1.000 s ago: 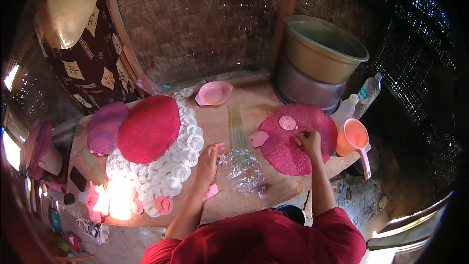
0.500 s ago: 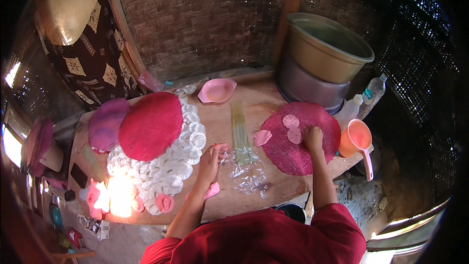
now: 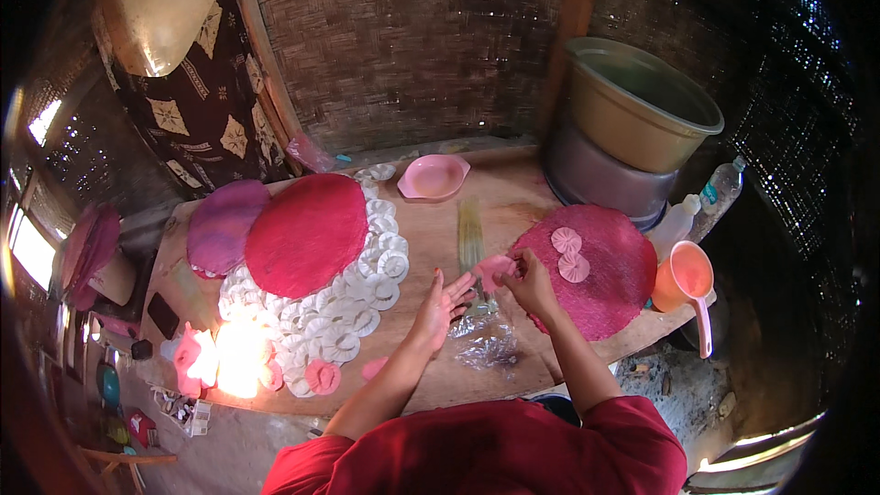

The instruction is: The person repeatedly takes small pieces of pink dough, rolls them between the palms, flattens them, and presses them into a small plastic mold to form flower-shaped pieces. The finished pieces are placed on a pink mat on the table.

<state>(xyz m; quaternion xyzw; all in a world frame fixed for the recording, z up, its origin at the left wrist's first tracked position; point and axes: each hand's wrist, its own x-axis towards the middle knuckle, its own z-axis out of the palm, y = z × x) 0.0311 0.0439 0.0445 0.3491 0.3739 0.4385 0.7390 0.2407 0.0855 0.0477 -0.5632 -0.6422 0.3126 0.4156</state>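
Note:
Above the right-middle of the table, my right hand [image 3: 533, 288] pinches a soft pink piece [image 3: 496, 269], flat and doughy-looking. My left hand [image 3: 442, 313] is palm up with fingers spread, its fingertips close to the pink piece's left edge; whether they touch it I cannot tell. A round magenta mat [image 3: 605, 298] lies to the right of my right hand. On it rest two small pleated pink discs [image 3: 570, 254]. Beneath and between my hands are a bundle of flat greenish strips [image 3: 470, 229] and crumpled clear plastic [image 3: 486, 344].
Many white pleated discs [image 3: 344, 344] cover the table's left part, beside red [image 3: 307, 234] and purple [image 3: 225, 225] round mats. At the back sits a pink dish [image 3: 434, 178]. Stacked basins [image 3: 632, 119], bottles [image 3: 721, 185] and an orange dipper [image 3: 683, 275] stand along the right.
My right hand has left the magenta mat, moved left and taken hold of the pink piece. My left hand has turned palm up toward it. The whole view has shifted slightly.

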